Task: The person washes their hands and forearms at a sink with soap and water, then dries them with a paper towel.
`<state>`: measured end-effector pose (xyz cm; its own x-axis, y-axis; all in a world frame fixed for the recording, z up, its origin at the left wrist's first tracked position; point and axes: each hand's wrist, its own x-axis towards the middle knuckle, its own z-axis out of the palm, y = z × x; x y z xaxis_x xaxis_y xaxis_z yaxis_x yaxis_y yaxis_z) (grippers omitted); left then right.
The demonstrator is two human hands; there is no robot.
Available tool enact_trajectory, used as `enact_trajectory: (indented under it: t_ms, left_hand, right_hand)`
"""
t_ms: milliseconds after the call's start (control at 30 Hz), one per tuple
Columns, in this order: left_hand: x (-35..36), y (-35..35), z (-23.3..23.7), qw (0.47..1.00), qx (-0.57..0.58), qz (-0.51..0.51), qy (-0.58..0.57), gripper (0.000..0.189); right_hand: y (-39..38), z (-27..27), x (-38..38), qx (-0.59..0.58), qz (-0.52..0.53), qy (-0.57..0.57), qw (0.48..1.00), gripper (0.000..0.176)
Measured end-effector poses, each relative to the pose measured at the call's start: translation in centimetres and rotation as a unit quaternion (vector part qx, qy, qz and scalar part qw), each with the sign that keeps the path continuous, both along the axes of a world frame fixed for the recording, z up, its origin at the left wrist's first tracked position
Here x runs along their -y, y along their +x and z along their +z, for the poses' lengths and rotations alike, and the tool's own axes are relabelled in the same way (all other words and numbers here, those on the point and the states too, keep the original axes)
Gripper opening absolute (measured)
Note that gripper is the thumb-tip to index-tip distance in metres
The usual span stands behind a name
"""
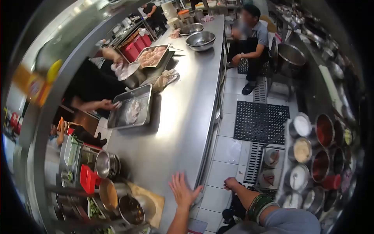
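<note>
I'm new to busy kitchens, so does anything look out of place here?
A small pinkish scrap lies on the white floor tiles, perhaps dropped. A crumpled, cloth-like bundle lies between metal trays on the steel worktable, looking untidy.

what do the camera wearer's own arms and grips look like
The bare, five-fingered left grip wears no glove, and no sleeve shows on its forearm. The bare right grip looks gloveless too; its arm has a grey fabric sleeve ending in a green-and-dark patterned band.
</note>
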<state>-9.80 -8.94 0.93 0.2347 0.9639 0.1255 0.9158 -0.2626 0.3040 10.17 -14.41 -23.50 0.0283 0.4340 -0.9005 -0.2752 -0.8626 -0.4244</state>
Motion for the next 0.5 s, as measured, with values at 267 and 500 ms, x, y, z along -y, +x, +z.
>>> enact_trajectory:
  t_ms: [267, 500]
  left_hand:
    - [1.3, 0.4, -0.7, 0.994, -0.082, -0.007, -0.066, 0.094]
    - [1.4, -0.1, 1.1, 0.968, -0.202, 0.01, -0.151, 0.088]
  right_hand:
    - [3.3, -16.5, -9.9, 0.178, 0.108, 0.052, 0.977, 0.051]
    - [2.4, -23.9, -21.1, 0.324, 0.013, 0.196, 0.925, 0.044]
